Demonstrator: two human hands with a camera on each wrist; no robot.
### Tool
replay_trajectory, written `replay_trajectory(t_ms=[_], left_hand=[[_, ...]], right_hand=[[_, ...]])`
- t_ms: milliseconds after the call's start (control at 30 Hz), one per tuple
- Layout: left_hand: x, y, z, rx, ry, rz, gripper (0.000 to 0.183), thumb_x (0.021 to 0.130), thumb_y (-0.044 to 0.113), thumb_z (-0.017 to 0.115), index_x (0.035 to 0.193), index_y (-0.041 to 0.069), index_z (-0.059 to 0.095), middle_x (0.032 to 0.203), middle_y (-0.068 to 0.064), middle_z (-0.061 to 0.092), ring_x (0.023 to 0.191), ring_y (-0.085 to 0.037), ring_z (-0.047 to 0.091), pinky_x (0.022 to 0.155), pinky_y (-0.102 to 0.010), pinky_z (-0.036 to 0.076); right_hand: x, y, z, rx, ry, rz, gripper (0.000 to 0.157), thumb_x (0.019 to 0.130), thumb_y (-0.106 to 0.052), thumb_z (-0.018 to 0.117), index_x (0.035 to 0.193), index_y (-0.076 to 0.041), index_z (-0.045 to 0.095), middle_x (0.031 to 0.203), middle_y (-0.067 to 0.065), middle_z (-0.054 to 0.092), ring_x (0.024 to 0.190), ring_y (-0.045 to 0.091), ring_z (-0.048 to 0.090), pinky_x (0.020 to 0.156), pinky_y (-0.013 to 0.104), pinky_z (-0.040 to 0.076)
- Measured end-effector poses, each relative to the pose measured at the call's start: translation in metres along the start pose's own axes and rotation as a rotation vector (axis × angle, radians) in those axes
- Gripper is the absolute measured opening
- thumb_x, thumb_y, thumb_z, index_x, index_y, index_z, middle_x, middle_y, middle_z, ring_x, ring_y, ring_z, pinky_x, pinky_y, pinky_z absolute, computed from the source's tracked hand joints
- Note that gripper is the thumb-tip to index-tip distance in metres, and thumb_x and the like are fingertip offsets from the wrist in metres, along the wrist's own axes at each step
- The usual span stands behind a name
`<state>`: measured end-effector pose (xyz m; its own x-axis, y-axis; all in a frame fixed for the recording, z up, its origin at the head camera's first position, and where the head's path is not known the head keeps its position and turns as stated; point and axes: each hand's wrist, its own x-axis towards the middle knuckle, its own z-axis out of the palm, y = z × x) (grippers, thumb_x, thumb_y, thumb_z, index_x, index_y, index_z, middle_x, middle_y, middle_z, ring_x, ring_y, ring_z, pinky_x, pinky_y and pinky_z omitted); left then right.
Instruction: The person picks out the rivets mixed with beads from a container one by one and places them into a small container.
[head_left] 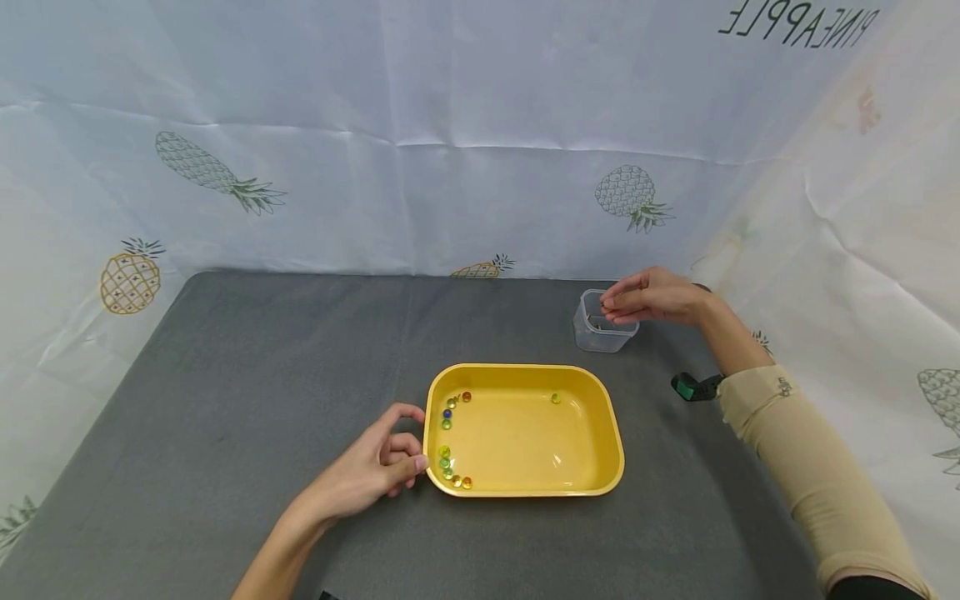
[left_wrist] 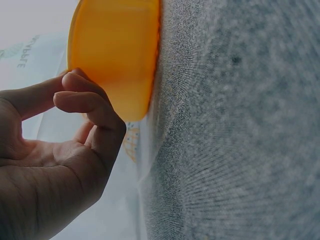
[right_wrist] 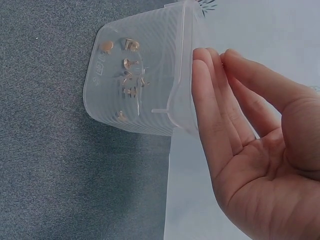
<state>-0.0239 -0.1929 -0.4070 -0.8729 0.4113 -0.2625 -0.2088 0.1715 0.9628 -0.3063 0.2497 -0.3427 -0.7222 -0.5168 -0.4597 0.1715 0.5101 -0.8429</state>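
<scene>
In the head view my left hand (head_left: 382, 454) grips the left rim of a yellow plastic tray (head_left: 525, 492) with thumb and fingers. Several glass marbles (head_left: 447, 414) lie along the tray's left side, and a lone yellow-green marble (head_left: 556, 398) is near its far right. My right hand (head_left: 651, 298) is over a clear plastic box (head_left: 600, 340), thumb and fingertips brought together at its rim. Between those fingertips pokes a dark bit of a thumbtack (right_wrist: 222, 62), mostly hidden. Several brass thumbtacks (right_wrist: 131, 45) lie scattered on the box's floor in the right wrist view.
Both containers stand on a dark grey cloth-covered table (head_left: 247, 400). Behind it and to the right hangs a white curtain (head_left: 337, 200) printed with pineapples. A black device with a green patch (head_left: 693, 387) is at the right forearm.
</scene>
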Motion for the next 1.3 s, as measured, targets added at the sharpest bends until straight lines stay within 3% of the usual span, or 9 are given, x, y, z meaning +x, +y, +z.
replay_trajectory(t_ms=[233,500,900,1100,1300], left_hand=[[0.0001,-0.0010,0.0003,0.002,0.000,-0.002,0.058,0.106,0.011,0.067,0.150,-0.001,0.032,0.093,-0.009,0.065,0.069,-0.010,0.056,0.059,-0.022,0.046],[-0.0001,-0.0010,0.0003,0.018,0.005,-0.015,0.056,0.106,0.012,0.067,0.149,0.000,0.033,0.095,-0.010,0.065,0.070,-0.011,0.057,0.060,-0.022,0.047],[-0.0011,0.0003,0.0010,0.025,0.014,-0.019,0.056,0.106,0.012,0.067,0.149,0.001,0.033,0.094,-0.010,0.065,0.071,-0.010,0.057,0.060,-0.023,0.047],[-0.0006,0.0004,0.0011,0.026,0.014,-0.023,0.056,0.106,0.012,0.067,0.149,0.001,0.034,0.093,-0.010,0.065,0.069,-0.009,0.056,0.060,-0.023,0.047],[-0.0003,0.0007,0.0017,0.028,0.020,-0.021,0.055,0.106,0.011,0.067,0.149,0.001,0.034,0.093,-0.010,0.065,0.069,-0.009,0.056,0.060,-0.023,0.047]], right_hand=[[0.0016,0.0019,0.0005,0.003,0.004,0.005,0.038,0.107,-0.011,0.069,0.139,0.008,0.064,0.117,0.008,0.081,0.107,0.020,0.081,0.100,0.038,0.063],[0.0017,0.0025,0.0004,-0.016,0.019,0.018,0.049,0.106,-0.013,0.070,0.146,0.013,0.056,0.121,0.009,0.080,0.110,0.022,0.080,0.101,0.038,0.063],[0.0008,-0.0001,0.0010,-0.004,0.003,0.009,0.047,0.107,-0.013,0.069,0.145,0.011,0.058,0.116,0.006,0.081,0.106,0.018,0.081,0.097,0.035,0.064],[0.0013,-0.0015,0.0035,-0.025,-0.003,-0.010,0.054,0.107,-0.013,0.068,0.149,0.015,0.050,0.120,0.007,0.081,0.108,0.019,0.080,0.099,0.038,0.063],[0.0028,-0.0073,0.0099,-0.062,-0.012,-0.043,0.052,0.107,-0.014,0.069,0.147,0.015,0.053,0.123,0.009,0.079,0.112,0.021,0.080,0.101,0.039,0.062]])
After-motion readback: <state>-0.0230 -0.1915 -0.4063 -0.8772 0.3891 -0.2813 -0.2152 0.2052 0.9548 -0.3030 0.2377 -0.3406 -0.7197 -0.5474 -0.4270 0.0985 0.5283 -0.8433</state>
